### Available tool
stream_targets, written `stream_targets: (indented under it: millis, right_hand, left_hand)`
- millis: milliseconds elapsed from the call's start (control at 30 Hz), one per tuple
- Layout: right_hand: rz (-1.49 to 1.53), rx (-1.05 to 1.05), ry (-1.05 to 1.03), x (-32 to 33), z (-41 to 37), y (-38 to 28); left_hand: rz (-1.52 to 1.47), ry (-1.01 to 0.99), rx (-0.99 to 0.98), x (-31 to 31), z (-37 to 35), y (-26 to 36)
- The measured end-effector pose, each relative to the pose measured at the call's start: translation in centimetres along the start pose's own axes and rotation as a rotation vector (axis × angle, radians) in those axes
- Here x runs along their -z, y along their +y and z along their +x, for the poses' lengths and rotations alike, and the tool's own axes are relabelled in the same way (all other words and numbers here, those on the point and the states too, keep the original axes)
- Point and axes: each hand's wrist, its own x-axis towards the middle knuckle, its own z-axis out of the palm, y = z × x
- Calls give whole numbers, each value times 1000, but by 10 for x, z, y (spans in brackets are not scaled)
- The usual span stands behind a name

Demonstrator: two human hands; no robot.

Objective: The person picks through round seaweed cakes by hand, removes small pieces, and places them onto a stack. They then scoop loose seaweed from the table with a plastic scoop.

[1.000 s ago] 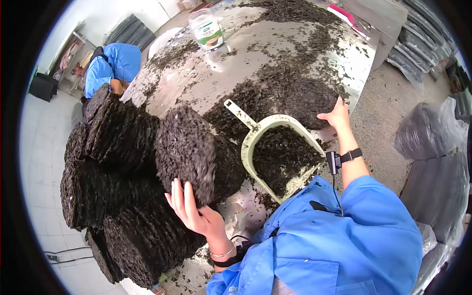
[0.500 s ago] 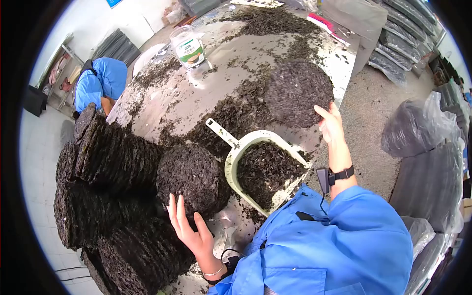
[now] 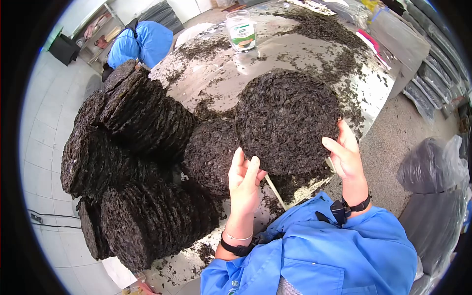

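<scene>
Left hand at 7 o'clock, right hand at 4 o'clock: each grip is closed on 1 coarse, flaky, dark round disc above the shiny, crumb-strewn metal surface; stacked discs at 9 o'clock.

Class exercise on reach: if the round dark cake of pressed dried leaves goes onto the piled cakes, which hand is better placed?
Probably left: the left hand touches the round dark cake on the side facing the piled cakes; the right hand holds its far edge.
</scene>
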Motion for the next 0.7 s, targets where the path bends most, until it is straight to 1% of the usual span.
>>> stream_targets:
  millis: [33,133,167,267,300,367,400,433,467,500,533,567,600,633,667,700]
  right_hand:
    - [-24,14,7,-3,-1,-2]
    - [-127,-3,113,-3,-6,3]
    - [-83,-25,177,-3,-5,7]
    - [-53,-123,3,2,-2,0]
    - [-48,-79,35,2,-3,4]
    - [-112,19,51,-3,-4,2]
    - [-145,69,61,-5,-5,1]
    - [-431,181,77,1,-11,4]
    - [-686,468,-33,0,-6,2]
    - [-935,756,-148,-2,1,-3]
    - [-1177,1045,-269,-6,4,-8]
    - [-1227,1047,-368,-13,1,-9]
    - [-1241,1001,-435,-15,-2,-5]
    - [-1249,969,-451,-14,-3,-3]
    - [-1257,939,-466,-12,-4,-1]
    - [-1246,936,-423,-9,-5,0]
  left_hand:
    - [7,-3,11,1,0,1]
    - [10,-25,44,1,1,5]
    - [3,-32,46,4,1,4]
    - [-42,-36,57,10,1,-1]
    - [-77,-43,49,12,2,-3]
    - [-97,-86,26,9,2,-2]
    - [-18,-110,-21,2,0,1]
    - [-159,-187,24,2,-1,6]
    - [-302,-262,70,3,-3,10]
    - [-350,-361,87,4,-6,10]
    - [-648,-468,178,17,-3,6]
    - [-428,-302,160,9,-8,10]
    - [-207,-135,141,-2,-11,13]
    - [-250,-78,144,-4,-10,13]
    - [-256,-82,137,-4,-10,12]
    - [-264,-86,128,-3,-9,10]
